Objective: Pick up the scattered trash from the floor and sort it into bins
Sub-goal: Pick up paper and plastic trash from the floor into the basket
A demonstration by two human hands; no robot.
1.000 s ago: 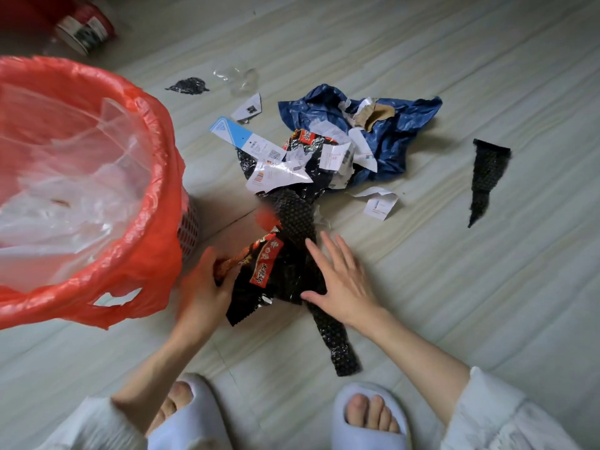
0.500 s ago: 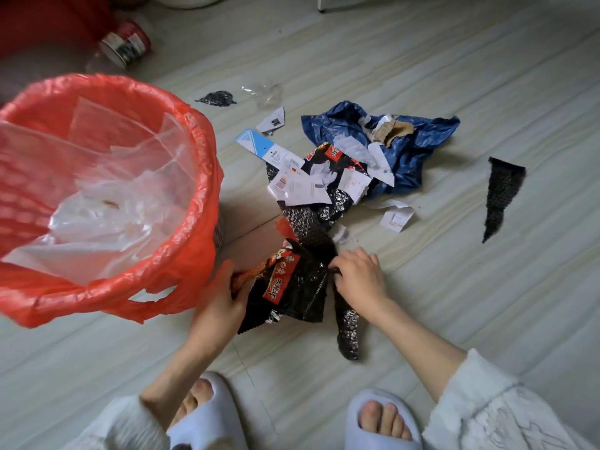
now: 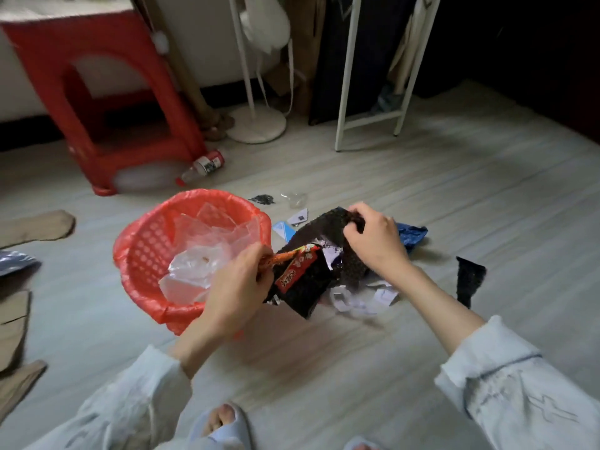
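Red bin (image 3: 143, 251) w/ clear plastic inside, on floor at left. Left hand (image 3: 237, 287) pinches black-red wrapper (image 3: 298, 280) just beside bin rim. Right hand (image 3: 373, 241) grips black mesh strip (image 3: 328, 228), lifted above paper scraps (image 3: 360, 300).

A round red plastic basket lined with a red plastic bag (image 3: 143, 251) stands upright on the floor, with crumpled clear plastic film (image 3: 201, 258) inside it. Just to its right, a black and red crinkled snack wrapper (image 3: 300, 280) is held above the floor, gripped at its orange end by the left hand (image 3: 237, 287). The right hand (image 3: 373, 241) grips a black bubble-textured plastic sheet (image 3: 328, 232), which hangs beside the wrapper. Beneath them on the floor lie torn white paper scraps (image 3: 363, 300) and a crumpled blue plastic bag (image 3: 412, 235). Another black bubble-textured strip (image 3: 469, 277) lies apart, further right.
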